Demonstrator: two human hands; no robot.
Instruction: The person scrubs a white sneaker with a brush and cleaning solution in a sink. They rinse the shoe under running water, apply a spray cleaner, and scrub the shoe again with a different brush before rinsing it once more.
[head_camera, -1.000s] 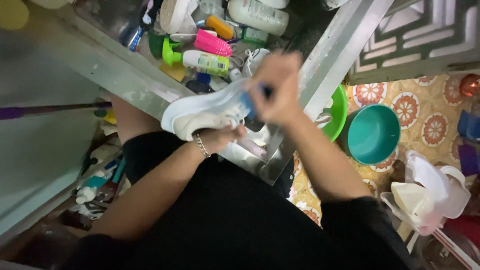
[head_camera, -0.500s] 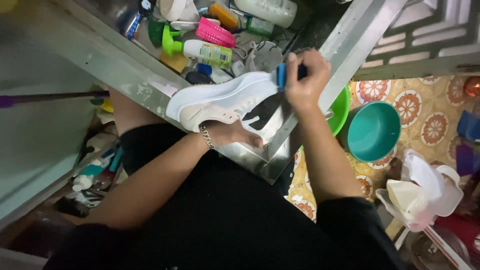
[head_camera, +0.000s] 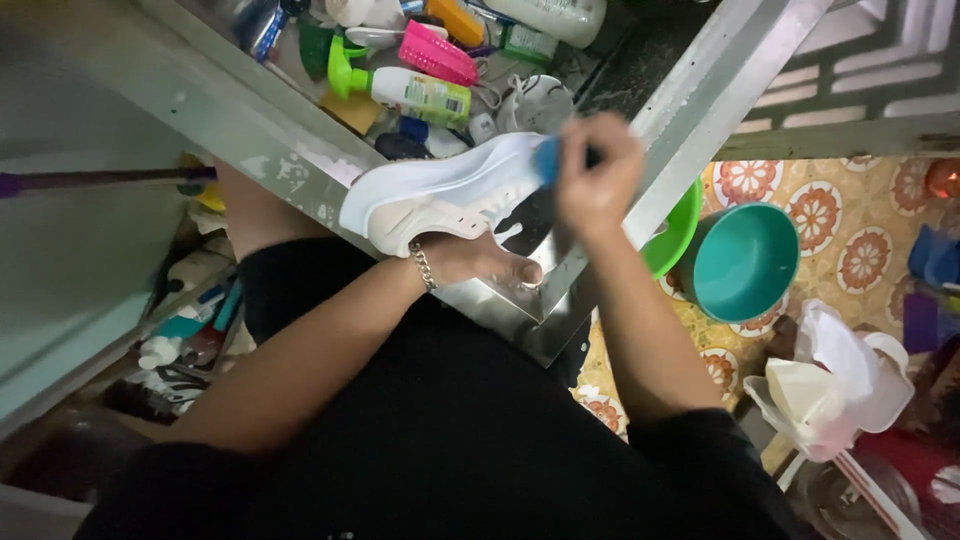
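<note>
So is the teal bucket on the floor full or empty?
Empty, as far as shows: the teal bucket stands upright on the patterned floor, its mouth open, with bare inner wall and no water visible.

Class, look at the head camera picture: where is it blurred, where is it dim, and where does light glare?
Head view: the right hand and its blue brush are smeared by motion blur; the white shoe in the left hand is sharper; the black clothing in the foreground is dark and featureless; the metal sink rim catches bright reflections; the left edge is dim and soft.
</note>
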